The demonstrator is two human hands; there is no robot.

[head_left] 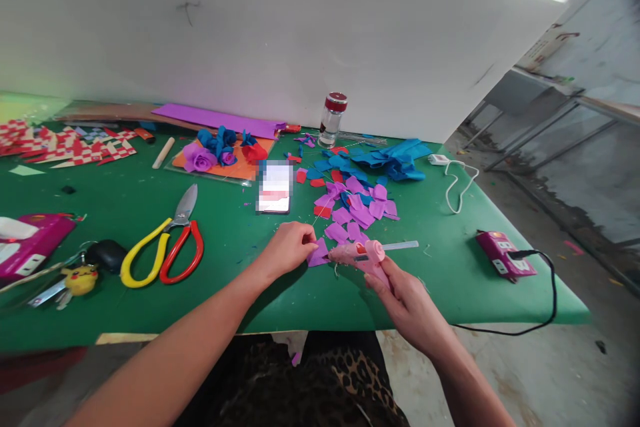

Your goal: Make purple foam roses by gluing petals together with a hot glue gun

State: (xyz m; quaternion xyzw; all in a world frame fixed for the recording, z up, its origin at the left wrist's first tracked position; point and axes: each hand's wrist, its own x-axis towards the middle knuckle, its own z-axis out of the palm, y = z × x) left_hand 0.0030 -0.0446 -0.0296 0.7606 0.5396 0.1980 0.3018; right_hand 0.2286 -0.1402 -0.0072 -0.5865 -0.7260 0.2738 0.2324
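My right hand [413, 297] is wrapped round the handle of a pink glue gun [370, 255], with a clear glue stick [404, 245] poking out of its back. Its nozzle meets or nearly meets a purple paper petal [317, 256] near the table's front edge. Pinched at that petal's left side are the fingers of my left hand [287, 250]; a thin pale wire seems to rise from them. Just beyond lie loose purple petals [361, 212] with a few red pieces [323, 212] among them. Blue paper pieces [337, 165] are scattered farther back.
Yellow-and-red-handled scissors [175, 233] lie left of a phone [275, 187]. Paper flowers [217, 147] rest on an orange sheet. A red-lidded glass bottle [333, 120] stands near the white partition [250, 33]. A power strip [505, 257] with a black cord sits right.
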